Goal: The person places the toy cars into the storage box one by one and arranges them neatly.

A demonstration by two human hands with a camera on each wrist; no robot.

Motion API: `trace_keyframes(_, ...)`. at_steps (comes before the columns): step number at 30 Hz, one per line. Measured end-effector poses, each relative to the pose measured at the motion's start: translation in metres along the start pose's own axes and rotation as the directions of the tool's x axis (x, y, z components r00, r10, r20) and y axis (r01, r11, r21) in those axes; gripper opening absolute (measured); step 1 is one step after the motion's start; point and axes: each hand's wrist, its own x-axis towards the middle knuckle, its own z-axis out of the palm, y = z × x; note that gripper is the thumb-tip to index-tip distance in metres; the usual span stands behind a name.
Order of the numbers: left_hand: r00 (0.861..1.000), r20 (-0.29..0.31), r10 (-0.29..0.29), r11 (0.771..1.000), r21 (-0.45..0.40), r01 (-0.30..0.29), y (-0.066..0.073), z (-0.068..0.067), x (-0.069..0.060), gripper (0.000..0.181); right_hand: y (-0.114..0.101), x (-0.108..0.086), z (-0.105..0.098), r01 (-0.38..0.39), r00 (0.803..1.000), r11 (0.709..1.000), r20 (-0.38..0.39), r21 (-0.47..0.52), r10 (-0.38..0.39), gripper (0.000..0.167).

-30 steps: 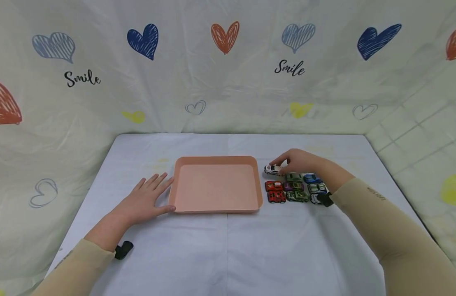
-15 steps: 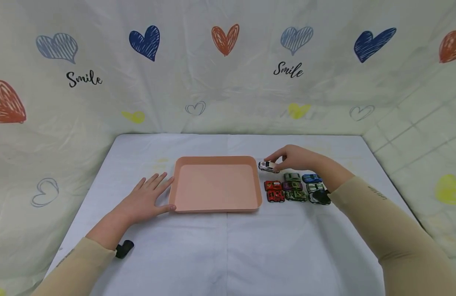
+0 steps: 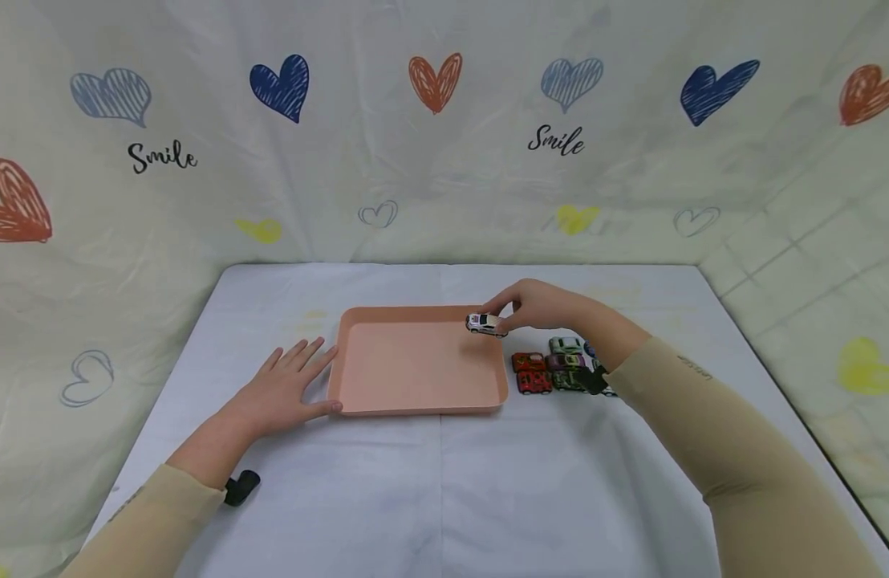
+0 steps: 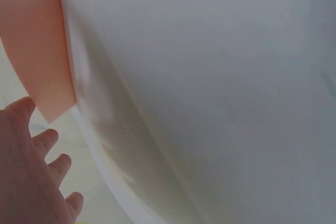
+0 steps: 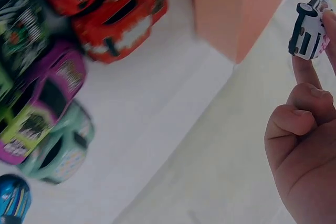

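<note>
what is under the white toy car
The pink tray, at its far right corner, its floor shadowed there. The rim portion behind the white toy car and right hand is hidden.

I hold the left arm (image 3: 159, 510) extended forward, the left hand (image 3: 282, 393) palm down, fingers (image 3: 309, 355) straight and spread. I hold the right arm (image 3: 748, 457) bent, the right hand (image 3: 537, 305) raised, thumb (image 3: 515, 322) and forefinger (image 3: 498, 301) pinching, two further fingers folded toward the palm (image 5: 315, 166).
</note>
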Motion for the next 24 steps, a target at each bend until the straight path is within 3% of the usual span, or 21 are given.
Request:
trace_keyframes(14,1.000,0.017,-0.025,0.999,-0.025,0.026,0.002,0.000,0.002,0.101,-0.038,0.030,0.021,0.040,0.999,0.998,0.035,0.048,-0.041,0.037)
trace_keyframes(24,1.000,0.016,-0.013,1.000,-0.019,0.013,0.000,-0.001,0.003,0.102,-0.064,0.050,0.045,0.053,0.991,0.997,0.121,0.047,-0.058,0.038)
